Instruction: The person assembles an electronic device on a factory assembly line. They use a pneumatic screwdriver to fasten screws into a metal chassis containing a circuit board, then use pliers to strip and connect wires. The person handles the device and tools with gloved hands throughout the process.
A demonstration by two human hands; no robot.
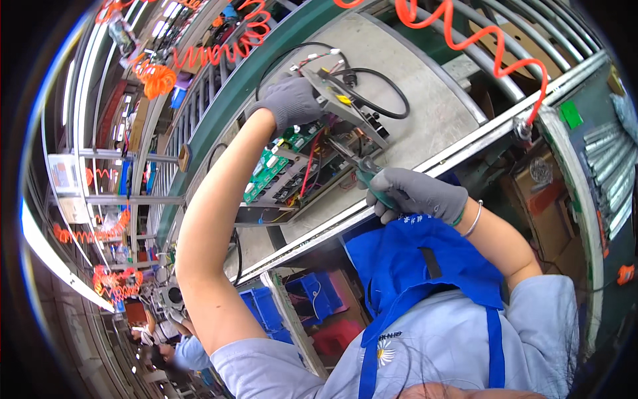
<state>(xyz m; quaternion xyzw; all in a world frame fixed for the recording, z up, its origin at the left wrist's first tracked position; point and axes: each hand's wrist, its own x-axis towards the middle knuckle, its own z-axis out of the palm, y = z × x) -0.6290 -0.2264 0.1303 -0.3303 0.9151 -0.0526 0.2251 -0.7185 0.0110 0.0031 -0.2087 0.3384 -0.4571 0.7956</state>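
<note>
An opened electronic device with a metal chassis (pixel 262 216) lies on the bench, its green circuit board (pixel 266 174) and several coloured wires showing. My left hand (pixel 292 103), in a grey glove, is closed at the edge of the device's upright metal panel (pixel 362 120); its fingertips are partly hidden. In my right hand (pixel 422 193), also gloved, are pliers (pixel 365 171) with green handles. Their jaws reach in among the wires beneath the panel, and what they touch there is too small to make out. A black cable (pixel 399 96) loops beyond the panel.
Coiled orange air hoses (pixel 495 33) hang above the far side. A metal rail (pixel 452 151) runs along the bench's near edge. Blue bins (pixel 312 296) sit below it, and metal tubes (pixel 608 166) lie at the right. Other people (pixel 189 352) work at the lower left.
</note>
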